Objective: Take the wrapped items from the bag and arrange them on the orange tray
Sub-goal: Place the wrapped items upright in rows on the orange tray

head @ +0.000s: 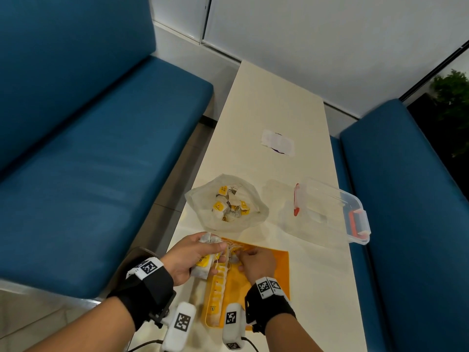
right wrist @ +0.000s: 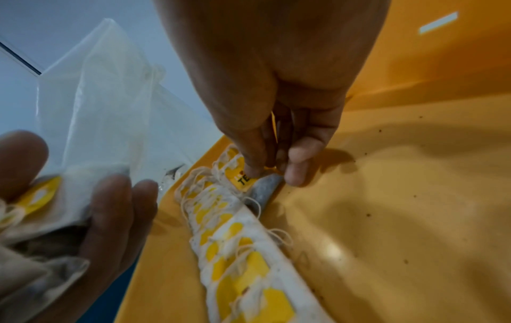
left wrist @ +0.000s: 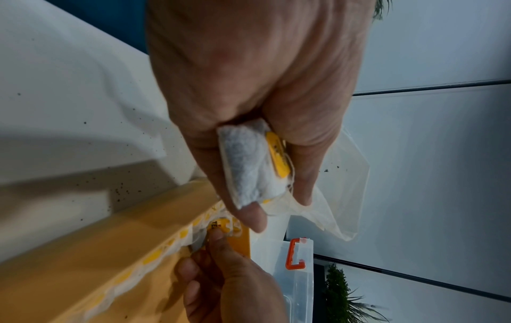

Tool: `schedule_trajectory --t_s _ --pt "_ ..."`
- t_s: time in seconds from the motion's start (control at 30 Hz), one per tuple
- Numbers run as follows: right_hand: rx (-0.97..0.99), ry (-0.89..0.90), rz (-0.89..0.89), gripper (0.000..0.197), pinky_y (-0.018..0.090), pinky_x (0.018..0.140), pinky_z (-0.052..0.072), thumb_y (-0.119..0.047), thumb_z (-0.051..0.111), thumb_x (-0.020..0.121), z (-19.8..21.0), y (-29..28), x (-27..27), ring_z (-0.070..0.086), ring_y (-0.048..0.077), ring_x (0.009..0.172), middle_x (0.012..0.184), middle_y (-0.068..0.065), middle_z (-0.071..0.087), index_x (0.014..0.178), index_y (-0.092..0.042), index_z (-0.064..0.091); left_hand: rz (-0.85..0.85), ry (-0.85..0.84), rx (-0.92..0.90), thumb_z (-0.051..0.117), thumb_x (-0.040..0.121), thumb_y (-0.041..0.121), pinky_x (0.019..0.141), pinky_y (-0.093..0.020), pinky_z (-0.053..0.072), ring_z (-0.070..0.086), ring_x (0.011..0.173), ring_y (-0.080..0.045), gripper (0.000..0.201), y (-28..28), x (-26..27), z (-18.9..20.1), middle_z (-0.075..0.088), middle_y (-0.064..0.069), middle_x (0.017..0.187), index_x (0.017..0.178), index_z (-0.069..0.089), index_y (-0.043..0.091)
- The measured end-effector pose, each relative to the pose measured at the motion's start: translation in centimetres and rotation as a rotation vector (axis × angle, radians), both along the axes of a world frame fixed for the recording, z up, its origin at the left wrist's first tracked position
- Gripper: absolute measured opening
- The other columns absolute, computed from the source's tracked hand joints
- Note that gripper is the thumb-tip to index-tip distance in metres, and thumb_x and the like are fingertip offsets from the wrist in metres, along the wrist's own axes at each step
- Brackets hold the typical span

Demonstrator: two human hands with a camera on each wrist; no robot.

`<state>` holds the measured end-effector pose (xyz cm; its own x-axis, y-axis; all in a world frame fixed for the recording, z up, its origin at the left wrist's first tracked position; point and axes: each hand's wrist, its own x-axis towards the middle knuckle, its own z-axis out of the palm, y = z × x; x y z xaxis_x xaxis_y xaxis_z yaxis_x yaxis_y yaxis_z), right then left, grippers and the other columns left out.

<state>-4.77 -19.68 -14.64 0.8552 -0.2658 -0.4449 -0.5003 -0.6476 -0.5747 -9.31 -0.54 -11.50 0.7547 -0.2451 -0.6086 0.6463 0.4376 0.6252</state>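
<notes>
An orange tray [head: 276, 270] lies on the table's near end, with a row of tea bags [head: 218, 293] with yellow tags along its left side. My left hand [head: 195, 255] hovers over the tray's far-left corner and grips a bunch of tea bags [left wrist: 249, 166]. My right hand [head: 253, 260] pinches one tea bag [right wrist: 262, 188] by its yellow tag at the row's far end, touching the tray [right wrist: 387, 196]. Just beyond the tray, the clear plastic bag [head: 228, 204] lies open with several tea bags inside.
A clear plastic box [head: 332, 212] with red clips sits right of the bag. A white paper patch [head: 278, 143] lies farther along the cream table [head: 274, 97]. Blue benches [head: 101, 174] flank the table on both sides.
</notes>
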Motion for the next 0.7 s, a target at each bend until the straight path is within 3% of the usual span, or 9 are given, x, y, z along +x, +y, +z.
schedule_trajectory --t_s 0.13,0.3,0.4,0.47,0.53,0.63,0.7 --pt "0.039 0.041 -0.013 0.029 0.018 0.043 0.042 -0.026 0.075 0.086 0.1 0.6 0.0 0.055 0.008 0.033 0.058 0.006 0.07 0.06 -0.016 0.065 0.004 0.006 0.003 0.08 0.087 0.018 0.07 -0.038 0.063 0.074 0.093 -0.022 0.039 -0.1 0.0 0.1 0.077 -0.015 0.107 0.122 0.067 0.006" --pt "0.11 0.077 -0.041 0.015 0.021 0.044 0.048 -0.017 0.072 0.084 1.7 0.4 -0.3 0.065 0.016 0.046 0.063 0.008 0.072 0.071 -0.01 0.067 0.024 0.021 -0.035 0.081 0.084 0.023 0.07 -0.038 0.062 0.074 0.095 -0.025 0.047 0.1 0.0 0.2 0.076 -0.018 0.109 0.126 0.066 0.008" --pt "0.085 -0.073 0.018 0.01 0.033 0.059 0.058 -0.021 0.071 0.084 3.4 0.1 -1.1 0.071 0.018 0.061 0.073 0.003 0.072 0.078 -0.014 0.067 0.039 0.02 -0.064 0.08 0.085 0.027 0.066 -0.036 0.062 0.07 0.097 -0.029 0.047 0.0 0.1 0.6 0.071 -0.026 0.12 0.126 0.066 0.008" --pt "0.134 -0.219 0.115 0.011 0.04 0.069 0.06 -0.024 0.072 0.084 5.2 0.5 -2.2 0.069 0.016 0.069 0.071 -0.002 0.07 0.076 -0.02 0.066 0.067 0.034 -0.075 0.078 0.087 0.028 0.063 -0.035 0.062 0.069 0.095 -0.029 0.044 -0.3 0.2 0.9 0.072 -0.027 0.114 0.124 0.066 0.008" --pt "0.226 -0.266 0.229 0.014 0.034 0.065 0.058 -0.027 0.076 0.083 7.4 1.5 -3.5 0.065 0.01 0.066 0.068 -0.004 0.069 0.075 -0.022 0.066 0.099 0.039 -0.091 0.076 0.09 0.029 0.067 -0.037 0.061 0.07 0.092 -0.028 0.04 -0.6 0.5 0.9 0.074 -0.02 0.105 0.123 0.067 0.007" --pt "0.312 -0.19 0.366 0.018 0.022 0.062 0.052 -0.03 0.082 0.076 9.1 3.2 -4.8 0.059 0.002 0.062 0.071 -0.006 0.067 0.083 -0.023 0.067 0.162 0.022 -0.109 0.071 0.094 0.029 0.08 -0.039 0.059 0.074 0.095 -0.03 0.035 -1.1 0.6 0.8 0.077 -0.014 0.109 0.122 0.069 0.008" --pt "0.253 -0.166 0.418 0.024 0.019 0.063 0.05 -0.034 0.082 0.074 8.9 3.9 -5.0 0.056 0.002 0.063 0.079 -0.006 0.066 0.091 -0.031 0.065 0.194 0.019 -0.103 0.069 0.096 0.029 0.074 -0.035 0.059 0.075 0.087 -0.027 0.031 -1.2 0.6 1.0 0.078 -0.012 0.103 0.12 0.07 0.009"
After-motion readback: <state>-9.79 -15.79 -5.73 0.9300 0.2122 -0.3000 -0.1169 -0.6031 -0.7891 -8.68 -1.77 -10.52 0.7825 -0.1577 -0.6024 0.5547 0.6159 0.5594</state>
